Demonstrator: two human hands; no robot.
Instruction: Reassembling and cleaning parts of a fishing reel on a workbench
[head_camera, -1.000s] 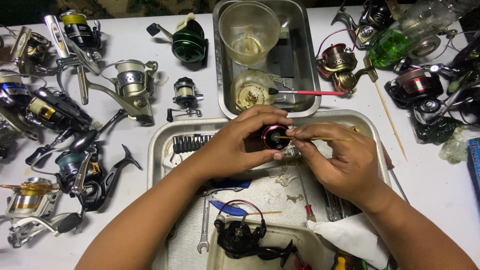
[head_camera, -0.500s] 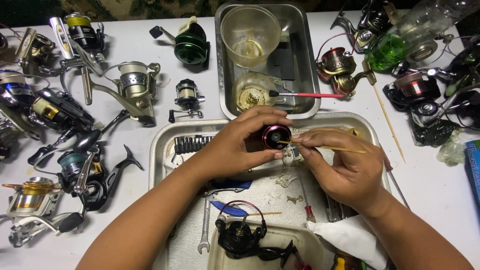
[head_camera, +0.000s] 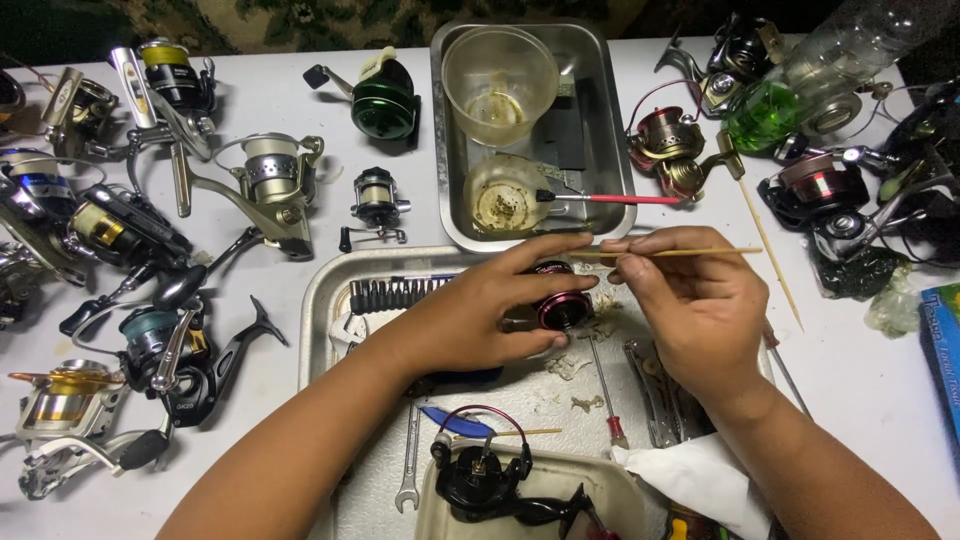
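Frame centre, over steel tray (head_camera: 330, 300): left hand (head_camera: 480, 320) grips pink-rimmed reel spool (head_camera: 560, 300); right hand (head_camera: 690, 300) pinches thin wooden stick (head_camera: 670, 253). Step looks like spool cleaning. Next move likely needs the stick tip steadied at the spool's edge.

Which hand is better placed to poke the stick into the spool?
Right hand: it pinches the stick, tip by the spool. The left hand grips the spool.
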